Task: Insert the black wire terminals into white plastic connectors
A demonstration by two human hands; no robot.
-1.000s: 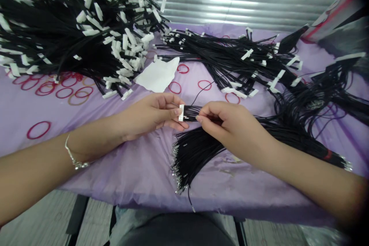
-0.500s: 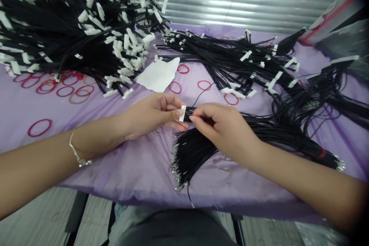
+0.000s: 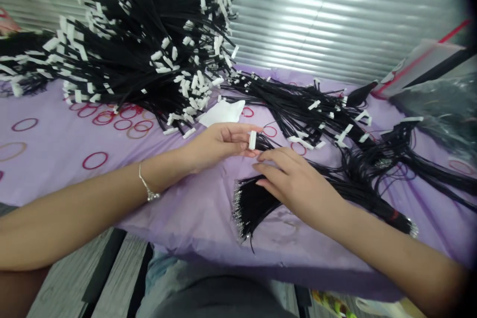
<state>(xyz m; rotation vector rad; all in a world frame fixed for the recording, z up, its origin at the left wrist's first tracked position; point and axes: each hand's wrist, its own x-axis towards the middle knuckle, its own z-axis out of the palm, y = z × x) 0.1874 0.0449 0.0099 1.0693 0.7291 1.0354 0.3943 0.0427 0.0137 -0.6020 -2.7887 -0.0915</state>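
Observation:
My left hand (image 3: 218, 146) pinches a small white connector (image 3: 252, 140) between thumb and fingers. Thin black wires (image 3: 265, 142) run from the connector's right side towards my right hand. Just right of it, my right hand (image 3: 292, 176) has its fingers apart and loosely bent, seemingly with nothing gripped. Beneath that hand lies a fanned bundle of black wires (image 3: 257, 203) with shiny metal terminals at its left end. The bundle continues right to a red band, partly covered by my right hand and forearm.
A tall heap of black cables with white connectors (image 3: 149, 54) stands at the back left. More wired connectors (image 3: 290, 104) lie behind my hands. Red rubber bands (image 3: 95, 160) and a white scrap (image 3: 222, 112) rest on the purple table cover (image 3: 179, 218). A plastic bag (image 3: 439, 109) sits at right.
My right hand's fingers have spread from a pinch at the wires. My left hand still holds the connector, which has turned slightly. The camera view has shifted, showing more of the back and left.

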